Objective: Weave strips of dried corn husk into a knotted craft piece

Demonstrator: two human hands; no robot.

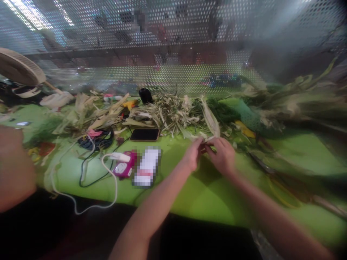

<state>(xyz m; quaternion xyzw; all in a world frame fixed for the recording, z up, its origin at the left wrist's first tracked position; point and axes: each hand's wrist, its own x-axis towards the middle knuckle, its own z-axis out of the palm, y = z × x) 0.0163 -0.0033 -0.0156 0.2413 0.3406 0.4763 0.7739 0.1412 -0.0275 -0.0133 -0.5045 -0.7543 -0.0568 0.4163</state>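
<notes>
My left hand (193,154) and my right hand (222,154) meet over the green table (211,195), fingertips pinched together on the lower end of a long pale dried leaf strip (211,119). The strip runs up and back from my fingers toward a heap of dried leaves (168,112). Both hands are closed in a pinch on it. The picture is blurred, so the exact grip is hard to make out.
A dark phone (144,134) lies left of my hands, with a pink device (124,167), white cable (89,206) and black cords (94,142) nearby. Green stalks (298,101) pile at the right. Scissors (273,177) lie at right. A perforated metal screen (173,36) stands behind. Another person's blurred arm (13,169) is at left.
</notes>
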